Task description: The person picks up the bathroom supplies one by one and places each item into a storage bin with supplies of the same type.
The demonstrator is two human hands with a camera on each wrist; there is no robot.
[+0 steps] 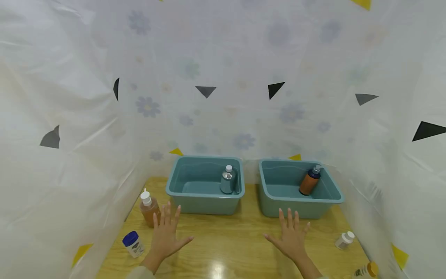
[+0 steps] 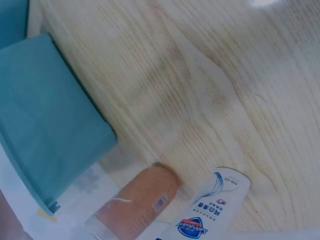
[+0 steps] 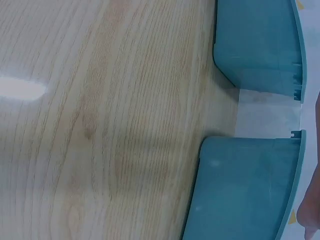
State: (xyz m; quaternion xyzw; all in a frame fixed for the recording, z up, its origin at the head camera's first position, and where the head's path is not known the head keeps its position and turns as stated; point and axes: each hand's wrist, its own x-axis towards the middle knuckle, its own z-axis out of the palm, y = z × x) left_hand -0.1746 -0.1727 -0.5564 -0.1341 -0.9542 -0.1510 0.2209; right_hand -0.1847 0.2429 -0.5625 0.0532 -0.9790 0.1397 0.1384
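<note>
Both grips lie flat and spread on the worktop (image 1: 226, 248), holding nothing: left hand (image 1: 166, 232) just beside the amber bottle (image 1: 149, 209), right hand (image 1: 290, 236) before the right bin (image 1: 299, 207). Seemingly between steps; next calls for closing fingers round the amber bottle.

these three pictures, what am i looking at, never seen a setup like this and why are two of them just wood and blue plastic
No machine here: a person wears three cameras. The wide picture comes from the head and shows the left hand and right hand spread flat over a wooden table, holding nothing. At the back stand two teal tubs: the left tub holds a grey bottle, the right tub an orange-brown pump bottle. Loose on the table are an amber bottle, a blue-capped bottle and a small white bottle. The other two pictures come from wrist cameras, so they see only close-up wood and tub walls.
</note>
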